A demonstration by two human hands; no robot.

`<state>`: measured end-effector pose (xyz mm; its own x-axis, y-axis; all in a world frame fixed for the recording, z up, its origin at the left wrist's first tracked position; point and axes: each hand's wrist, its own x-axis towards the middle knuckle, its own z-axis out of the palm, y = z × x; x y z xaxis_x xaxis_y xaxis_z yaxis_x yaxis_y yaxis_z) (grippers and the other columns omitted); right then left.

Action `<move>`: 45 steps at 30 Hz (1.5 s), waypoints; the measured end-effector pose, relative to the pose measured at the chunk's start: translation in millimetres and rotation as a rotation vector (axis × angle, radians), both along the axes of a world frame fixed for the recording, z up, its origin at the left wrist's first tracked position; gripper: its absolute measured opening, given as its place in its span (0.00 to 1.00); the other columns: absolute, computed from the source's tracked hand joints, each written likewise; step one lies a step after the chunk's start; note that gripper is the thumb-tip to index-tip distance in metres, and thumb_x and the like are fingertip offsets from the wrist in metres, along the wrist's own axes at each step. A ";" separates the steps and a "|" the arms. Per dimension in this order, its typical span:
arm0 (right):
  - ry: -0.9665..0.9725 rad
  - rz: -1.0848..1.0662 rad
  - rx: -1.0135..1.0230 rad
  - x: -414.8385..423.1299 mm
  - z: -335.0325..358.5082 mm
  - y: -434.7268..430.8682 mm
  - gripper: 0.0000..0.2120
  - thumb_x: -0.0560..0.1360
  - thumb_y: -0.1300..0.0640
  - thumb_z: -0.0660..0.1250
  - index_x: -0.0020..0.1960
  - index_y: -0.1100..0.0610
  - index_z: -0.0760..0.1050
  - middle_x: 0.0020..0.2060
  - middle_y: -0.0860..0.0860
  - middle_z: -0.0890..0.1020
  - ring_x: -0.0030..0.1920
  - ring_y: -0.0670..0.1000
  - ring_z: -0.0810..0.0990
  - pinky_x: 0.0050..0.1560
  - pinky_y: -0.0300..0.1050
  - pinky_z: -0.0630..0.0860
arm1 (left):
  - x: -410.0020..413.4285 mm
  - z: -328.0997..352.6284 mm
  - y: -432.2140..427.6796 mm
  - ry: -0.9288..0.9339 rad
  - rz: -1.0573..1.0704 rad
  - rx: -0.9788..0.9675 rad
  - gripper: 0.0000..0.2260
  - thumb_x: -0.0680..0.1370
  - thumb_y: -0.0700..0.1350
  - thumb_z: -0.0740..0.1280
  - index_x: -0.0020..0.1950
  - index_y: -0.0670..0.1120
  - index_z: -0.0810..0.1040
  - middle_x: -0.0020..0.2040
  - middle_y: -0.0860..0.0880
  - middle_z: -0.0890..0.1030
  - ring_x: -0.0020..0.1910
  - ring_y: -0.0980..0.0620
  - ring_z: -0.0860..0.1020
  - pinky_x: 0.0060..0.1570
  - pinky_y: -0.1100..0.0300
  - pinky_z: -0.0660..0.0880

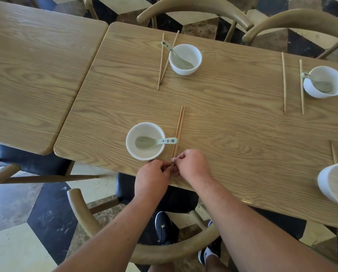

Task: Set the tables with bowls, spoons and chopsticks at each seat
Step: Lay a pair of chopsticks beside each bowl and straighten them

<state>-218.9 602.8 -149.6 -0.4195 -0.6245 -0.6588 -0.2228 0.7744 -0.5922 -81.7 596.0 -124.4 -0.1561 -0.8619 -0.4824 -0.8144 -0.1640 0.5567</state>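
Bright, soft, even light fills the scene, and shadows on the desk (233, 118) are faint with blurred edges. A pale sheen lies along its near right edge. The wood grain is sharp in the middle. Wide-angle bending curves the desk's edges and the far chair backs (294, 17) toward the borders, and the near right bowl (335, 185) looks smeared and stretched.

Chopstick pair (179, 124) parallel, just right of white bowl (131, 152) holding spoon (156, 141).
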 end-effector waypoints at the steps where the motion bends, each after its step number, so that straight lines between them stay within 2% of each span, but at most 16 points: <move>1: 0.003 0.001 -0.004 -0.4 0.9 0.0 0.08 0.76 0.53 0.74 0.39 0.53 0.81 0.31 0.53 0.87 0.33 0.57 0.89 0.40 0.62 0.87 | -0.1 -0.3 -0.1 0.001 0.000 0.002 0.08 0.82 0.53 0.70 0.57 0.57 0.88 0.47 0.59 0.86 0.49 0.57 0.83 0.50 0.54 0.81; 6: -0.016 0.009 -0.004 -1.4 12.0 4.2 0.09 0.77 0.51 0.75 0.41 0.54 0.81 0.31 0.53 0.87 0.35 0.57 0.89 0.41 0.62 0.87 | 1.2 6.3 0.1 0.023 0.000 0.027 0.08 0.83 0.54 0.69 0.57 0.57 0.88 0.46 0.59 0.86 0.47 0.60 0.82 0.48 0.58 0.80; 9: -0.035 -0.005 -0.017 -11.4 29.2 20.2 0.10 0.79 0.49 0.73 0.43 0.54 0.81 0.33 0.53 0.88 0.36 0.56 0.89 0.42 0.61 0.87 | 3.9 19.3 6.0 0.000 0.037 0.013 0.10 0.83 0.56 0.68 0.55 0.54 0.87 0.46 0.59 0.86 0.49 0.57 0.83 0.51 0.55 0.80; 13: 0.007 -0.086 -0.086 -43.0 61.2 66.3 0.09 0.82 0.50 0.70 0.46 0.53 0.81 0.36 0.52 0.87 0.36 0.53 0.88 0.41 0.57 0.87 | -8.4 48.3 29.1 -0.052 -0.010 -0.096 0.10 0.82 0.57 0.68 0.45 0.56 0.82 0.40 0.57 0.82 0.40 0.59 0.79 0.37 0.60 0.71; 15: 0.127 -0.078 -0.111 -66.1 76.8 92.8 0.08 0.82 0.47 0.70 0.46 0.49 0.81 0.37 0.48 0.85 0.37 0.49 0.85 0.41 0.51 0.86 | -33.6 65.7 43.9 0.009 -0.115 -0.066 0.10 0.82 0.57 0.68 0.44 0.56 0.81 0.39 0.56 0.82 0.39 0.59 0.79 0.36 0.61 0.70; 19: 0.284 -0.154 -0.190 -128.5 119.1 142.8 0.05 0.82 0.50 0.70 0.47 0.47 0.80 0.36 0.45 0.83 0.36 0.43 0.81 0.34 0.34 0.74 | -117.4 95.1 69.0 0.102 -0.336 -0.025 0.09 0.83 0.58 0.67 0.51 0.56 0.83 0.42 0.58 0.82 0.40 0.60 0.80 0.41 0.57 0.81; 23: 0.372 -0.330 -0.313 -206.1 163.9 191.7 0.04 0.80 0.54 0.71 0.48 0.46 0.80 0.35 0.44 0.83 0.38 0.38 0.81 0.36 0.32 0.73 | -205.9 123.8 106.1 0.177 -0.448 -0.047 0.09 0.83 0.59 0.67 0.51 0.57 0.84 0.42 0.58 0.83 0.39 0.60 0.79 0.37 0.60 0.77; 28: 0.508 -0.515 -0.463 -310.4 194.1 256.6 0.03 0.78 0.57 0.72 0.50 0.49 0.82 0.36 0.44 0.83 0.40 0.37 0.80 0.38 0.29 0.72 | -289.7 129.1 167.1 0.180 -0.462 -0.049 0.11 0.81 0.60 0.68 0.47 0.54 0.85 0.40 0.56 0.84 0.38 0.57 0.80 0.39 0.54 0.80; 31: 0.487 -0.583 -0.405 -370.2 178.1 294.7 0.04 0.80 0.58 0.71 0.51 0.50 0.80 0.39 0.42 0.82 0.38 0.37 0.79 0.34 0.29 0.71 | -324.9 109.8 207.3 0.084 -0.419 0.017 0.12 0.81 0.58 0.69 0.45 0.53 0.85 0.38 0.55 0.84 0.38 0.56 0.81 0.41 0.52 0.82; 33: 0.424 -0.539 -0.264 -399.1 150.8 318.7 0.03 0.80 0.57 0.71 0.51 0.49 0.80 0.42 0.42 0.82 0.40 0.38 0.78 0.35 0.31 0.69 | -341.1 93.9 232.2 0.045 -0.312 0.083 0.10 0.81 0.57 0.69 0.43 0.56 0.84 0.38 0.56 0.85 0.38 0.57 0.82 0.43 0.52 0.83; 34: 0.383 -0.490 -0.193 -409.5 134.3 329.1 0.02 0.81 0.56 0.70 0.52 0.50 0.81 0.43 0.43 0.83 0.40 0.40 0.79 0.36 0.35 0.72 | -348.3 86.1 243.8 0.034 -0.254 0.105 0.09 0.81 0.57 0.70 0.43 0.58 0.84 0.38 0.57 0.85 0.38 0.57 0.82 0.44 0.51 0.84; 36: 0.313 -0.377 -0.088 -418.5 104.9 339.9 0.04 0.81 0.53 0.70 0.55 0.51 0.82 0.44 0.46 0.85 0.40 0.47 0.83 0.38 0.45 0.80 | -357.7 72.1 261.1 0.027 -0.177 0.128 0.06 0.81 0.56 0.70 0.51 0.58 0.86 0.40 0.59 0.85 0.39 0.57 0.83 0.45 0.51 0.85; 37: 0.292 -0.309 -0.052 -421.9 91.7 343.2 0.06 0.81 0.52 0.69 0.56 0.51 0.82 0.43 0.45 0.85 0.40 0.47 0.83 0.38 0.46 0.81 | -365.4 65.0 269.6 0.027 -0.149 0.129 0.08 0.81 0.56 0.70 0.57 0.57 0.86 0.42 0.60 0.85 0.41 0.58 0.83 0.47 0.52 0.84; 39: 0.279 -0.179 -0.010 -422.2 71.2 342.4 0.07 0.81 0.51 0.70 0.57 0.51 0.82 0.42 0.42 0.82 0.40 0.45 0.82 0.37 0.43 0.77 | -380.5 51.0 282.8 0.031 -0.113 0.129 0.14 0.81 0.57 0.70 0.65 0.56 0.84 0.46 0.62 0.83 0.45 0.58 0.82 0.48 0.55 0.82; 42: 0.322 -0.101 0.001 -416.2 48.2 334.0 0.09 0.80 0.49 0.72 0.57 0.52 0.81 0.44 0.44 0.81 0.47 0.50 0.83 0.42 0.44 0.73 | -400.7 31.7 294.3 0.032 -0.085 0.089 0.16 0.80 0.58 0.72 0.66 0.55 0.83 0.45 0.61 0.83 0.47 0.57 0.82 0.51 0.55 0.81; 45: 0.356 -0.109 -0.010 -411.2 33.8 328.5 0.07 0.80 0.52 0.72 0.55 0.53 0.81 0.47 0.47 0.84 0.51 0.54 0.84 0.47 0.46 0.76 | -413.5 15.9 299.7 0.011 -0.083 0.037 0.12 0.80 0.55 0.71 0.62 0.54 0.85 0.45 0.61 0.82 0.47 0.56 0.80 0.49 0.56 0.76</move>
